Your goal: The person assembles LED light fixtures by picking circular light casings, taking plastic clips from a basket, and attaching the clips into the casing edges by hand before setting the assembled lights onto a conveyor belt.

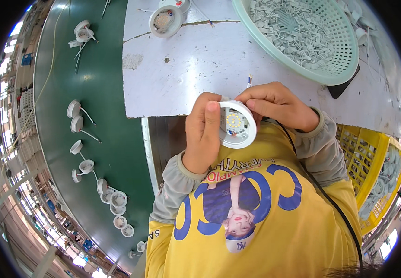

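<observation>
A round white LED downlight [234, 125] is held in front of my chest, just off the table's near edge. Its open face is turned up, showing a ring of yellow LED chips and small wires inside. My left hand [203, 129] grips the rim from the left, thumb on top. On the far right side, the fingers of my right hand [274, 104] pinch at the lamp's edge; what the fingertips press on is partly hidden. A short cable with bare coloured wire ends [249, 81] sticks up beyond the right hand.
On the white table [177, 78] stand a pale green basket [267, 44] of small white plastic clips and, at the far edge, another downlight [165, 22]. A green conveyor belt [112, 139] at left carries several lamps. A yellow crate [372, 185] sits at right.
</observation>
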A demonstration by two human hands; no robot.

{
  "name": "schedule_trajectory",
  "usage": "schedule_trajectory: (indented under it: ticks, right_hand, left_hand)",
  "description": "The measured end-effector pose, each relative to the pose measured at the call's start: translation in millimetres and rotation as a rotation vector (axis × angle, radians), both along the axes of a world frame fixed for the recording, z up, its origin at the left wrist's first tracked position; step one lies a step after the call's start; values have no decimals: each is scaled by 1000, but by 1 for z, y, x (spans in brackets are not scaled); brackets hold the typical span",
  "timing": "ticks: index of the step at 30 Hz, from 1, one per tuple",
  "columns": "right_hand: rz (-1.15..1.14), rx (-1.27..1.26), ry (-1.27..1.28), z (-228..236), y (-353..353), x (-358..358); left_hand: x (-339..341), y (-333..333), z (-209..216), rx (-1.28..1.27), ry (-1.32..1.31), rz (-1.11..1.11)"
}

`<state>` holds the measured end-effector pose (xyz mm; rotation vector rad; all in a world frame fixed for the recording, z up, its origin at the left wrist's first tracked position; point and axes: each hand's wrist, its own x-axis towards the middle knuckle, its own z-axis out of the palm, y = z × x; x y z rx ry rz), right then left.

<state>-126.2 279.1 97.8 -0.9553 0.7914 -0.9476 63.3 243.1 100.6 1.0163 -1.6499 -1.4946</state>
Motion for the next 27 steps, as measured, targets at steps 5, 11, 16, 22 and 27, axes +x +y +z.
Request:
schedule_trajectory:
  ticks: [5, 11, 16, 22, 27]
  right_hand:
    - [53, -46, 92, -2, 2, 0]
    - [50, -87, 98, -2, 9, -1]
    - [-24, -212, 370, 14, 18, 1]
    - [-99, -381, 467, 17, 22, 5]
    - [-81, -464, 597, 17, 20, 3]
  left_hand:
    - [4, 6, 7, 176, 91, -188]
    - [10, 4, 4, 150, 40, -393]
    - [10, 5, 7, 123, -19, -428]
    - [10, 6, 9, 103, 7, -421]
    - [8, 6, 8, 2, -33, -403]
